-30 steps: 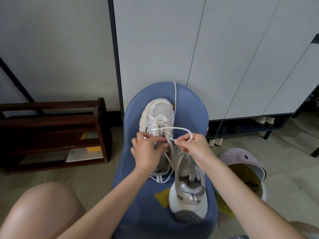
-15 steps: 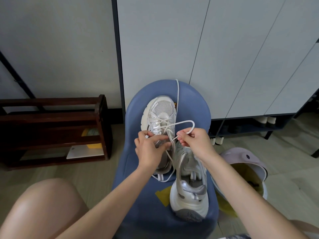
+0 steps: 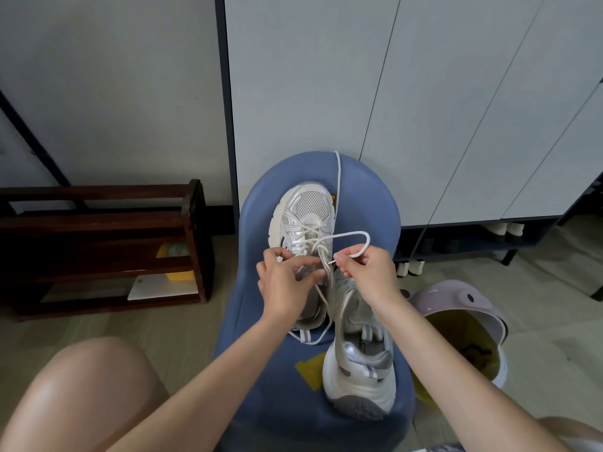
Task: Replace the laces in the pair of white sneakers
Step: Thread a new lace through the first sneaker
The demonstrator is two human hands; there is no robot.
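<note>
Both hands are working the far sneaker (image 3: 305, 220): right hand (image 3: 365, 270) pinching the lace (image 3: 354, 235) loop, now drawn wider; left hand (image 3: 284, 282) pinching at the eyelets, lacing nearing completion

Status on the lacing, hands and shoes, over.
Left hand pinching lace at far sneaker, right hand holding a lace loop. Near sneaker unlaced, heel toward camera. Both on blue chair. Nothing blocking.
</note>
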